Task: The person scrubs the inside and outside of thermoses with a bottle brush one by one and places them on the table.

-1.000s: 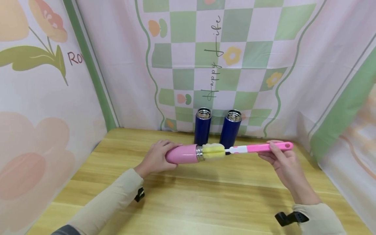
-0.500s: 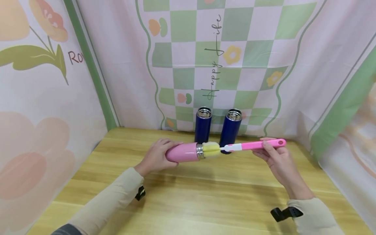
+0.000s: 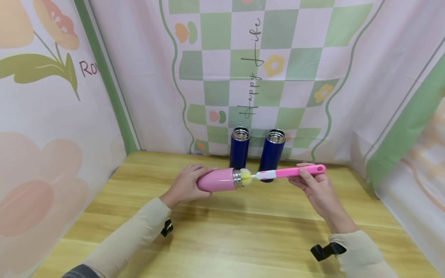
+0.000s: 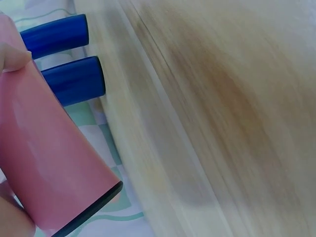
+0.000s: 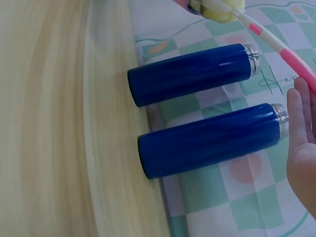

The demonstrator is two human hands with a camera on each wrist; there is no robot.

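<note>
My left hand (image 3: 189, 183) grips a pink thermos bottle (image 3: 217, 180) near its base, holding it sideways above the table with its bare metal mouth to the right. In the left wrist view the pink bottle (image 4: 49, 143) fills the left side, its dark base downward. A bottle brush (image 3: 290, 171) with a pink and white handle is pinched between the thumb and fingers of my right hand (image 3: 314, 189). Its yellow sponge head (image 3: 246, 177) is partly inside the bottle's mouth; the rest of the sponge shows outside. The right wrist view shows the brush handle (image 5: 300, 66) beside my fingers.
Two dark blue bottles without lids, a left one (image 3: 239, 148) and a right one (image 3: 272, 152), stand upright at the back of the wooden table (image 3: 222, 239). Behind them hangs a checked green and white cloth (image 3: 243, 69). Printed curtains flank both sides.
My right hand has moved left with the brush, and more of the yellow sponge has gone into the pink bottle. The left hand and the bottle have stayed nearly still.
</note>
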